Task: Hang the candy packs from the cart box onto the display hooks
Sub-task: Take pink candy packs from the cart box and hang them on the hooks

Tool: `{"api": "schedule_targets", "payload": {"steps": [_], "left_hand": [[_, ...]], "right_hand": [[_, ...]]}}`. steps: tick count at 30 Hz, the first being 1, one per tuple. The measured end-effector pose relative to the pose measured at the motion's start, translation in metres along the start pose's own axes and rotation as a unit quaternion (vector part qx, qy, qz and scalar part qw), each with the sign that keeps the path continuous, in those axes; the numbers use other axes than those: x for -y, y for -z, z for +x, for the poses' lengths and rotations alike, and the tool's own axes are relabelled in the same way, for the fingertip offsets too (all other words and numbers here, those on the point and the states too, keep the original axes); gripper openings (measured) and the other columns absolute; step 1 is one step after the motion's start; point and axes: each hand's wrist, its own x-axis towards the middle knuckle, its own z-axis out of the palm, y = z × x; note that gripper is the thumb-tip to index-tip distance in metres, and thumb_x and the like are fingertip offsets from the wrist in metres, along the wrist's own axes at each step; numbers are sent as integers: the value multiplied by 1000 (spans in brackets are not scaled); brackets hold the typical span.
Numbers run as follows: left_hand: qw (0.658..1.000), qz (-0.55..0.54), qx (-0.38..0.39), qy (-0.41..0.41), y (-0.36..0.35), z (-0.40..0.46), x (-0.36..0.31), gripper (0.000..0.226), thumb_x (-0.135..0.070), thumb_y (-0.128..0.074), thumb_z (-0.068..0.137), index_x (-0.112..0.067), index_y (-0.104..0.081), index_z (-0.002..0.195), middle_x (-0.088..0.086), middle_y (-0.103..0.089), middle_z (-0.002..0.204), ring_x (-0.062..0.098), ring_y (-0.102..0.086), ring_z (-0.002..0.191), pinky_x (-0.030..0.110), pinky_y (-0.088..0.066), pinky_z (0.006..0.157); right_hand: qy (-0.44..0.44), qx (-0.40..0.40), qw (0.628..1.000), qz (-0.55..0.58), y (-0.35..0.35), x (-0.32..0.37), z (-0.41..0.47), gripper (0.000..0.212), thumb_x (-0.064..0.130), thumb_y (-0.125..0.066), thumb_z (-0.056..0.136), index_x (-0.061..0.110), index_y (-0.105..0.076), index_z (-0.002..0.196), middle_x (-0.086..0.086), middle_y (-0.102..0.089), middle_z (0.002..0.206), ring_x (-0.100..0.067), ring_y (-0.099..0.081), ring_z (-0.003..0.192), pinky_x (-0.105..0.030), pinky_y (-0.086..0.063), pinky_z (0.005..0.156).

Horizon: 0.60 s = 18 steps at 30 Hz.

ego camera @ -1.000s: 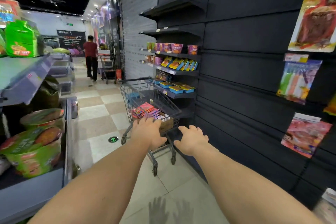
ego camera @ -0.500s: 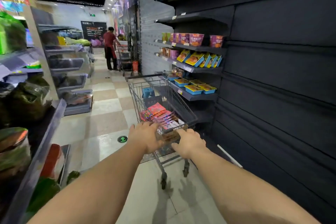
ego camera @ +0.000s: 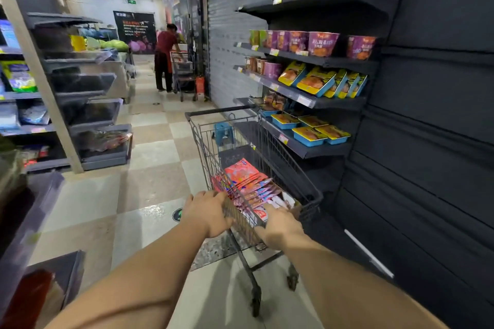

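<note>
Both hands grip the near end of the cart [ego camera: 256, 157] at lower centre: left hand [ego camera: 207, 212] curled over its rim, right hand [ego camera: 279, 226] likewise. The candy packs [ego camera: 250, 184] stand filed in the box [ego camera: 294, 207] inside. They look light, floppy and slick; best pinched at the top edge.

Wire cart [ego camera: 270, 160] stands on checkered tile floor [ego camera: 149, 157], beside dark shelving. Inside its basket, just ahead of the fingers [ego camera: 213, 196] on the near rim, a cardboard box [ego camera: 295, 209] holds a row of pink candy packs [ego camera: 248, 181]. Blue stool [ego camera: 224, 133] sits on floor beyond the cart's far end.
</note>
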Motion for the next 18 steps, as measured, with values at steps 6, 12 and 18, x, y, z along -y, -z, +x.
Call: {"api": "schedule_targets", "payload": {"steps": [6,12,18], "left_hand": [[1000,-6,27,-4,-25,106,20,76,-63,-53,88,-28,-34,152,5,-43,154,30,-37,143,46,-29,115],[998,-22,52,2,-53,224,28,73,-65,-53,88,-32,-34,150,1,-47,150,29,-43,138,43,-35,112],[994,-50,92,33,-60,337,37,72,-63,-53,88,-30,-36,150,7,-51,146,31,-46,135,39,-39,110]], "right_hand": [[-24,22,999,-41,-2,1,108,62,46,-50,97,24,-28,150,-9,-45,145,-30,-42,135,-44,-34,109],[-28,56,998,-12,5,-17,236,69,45,-51,97,26,-20,156,-5,-40,154,-27,-41,139,-43,-32,110],[-41,74,996,3,27,-32,362,72,46,-52,96,22,-20,156,-12,-43,151,-35,-46,133,-42,-44,103]]}}
